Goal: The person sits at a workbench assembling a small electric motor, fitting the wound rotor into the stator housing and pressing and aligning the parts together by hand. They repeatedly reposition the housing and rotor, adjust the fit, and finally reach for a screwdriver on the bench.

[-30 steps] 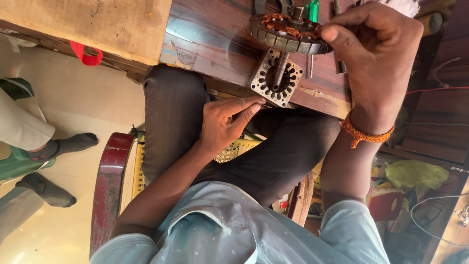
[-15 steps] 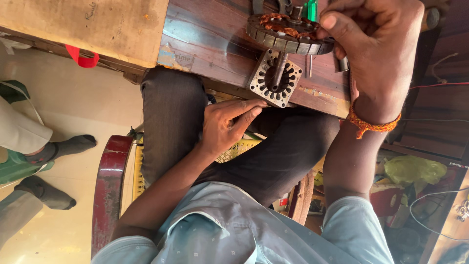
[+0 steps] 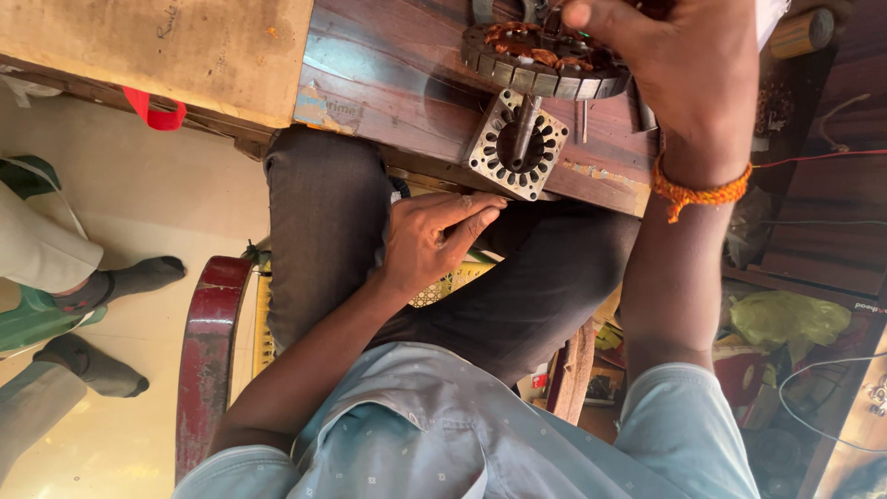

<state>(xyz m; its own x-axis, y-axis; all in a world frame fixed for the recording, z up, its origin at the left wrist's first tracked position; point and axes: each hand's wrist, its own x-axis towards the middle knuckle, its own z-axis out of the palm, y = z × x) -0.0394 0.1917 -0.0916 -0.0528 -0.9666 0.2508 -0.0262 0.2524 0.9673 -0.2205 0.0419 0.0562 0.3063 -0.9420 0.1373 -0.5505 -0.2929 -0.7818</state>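
Resting on lap, left hand (image 3: 432,242) grip released; right hand (image 3: 684,79) grip unclear; two stators (image 3: 545,60).

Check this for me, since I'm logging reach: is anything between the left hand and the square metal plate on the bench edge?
Nothing visible: the left hand rests on the lap just below the square slotted plate, open gap between.

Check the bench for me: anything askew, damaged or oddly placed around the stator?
One thing: the square laminated core sits right at the bench edge, its corner over the lap. The round wound stator lies flat under the right hand. No damage visible.
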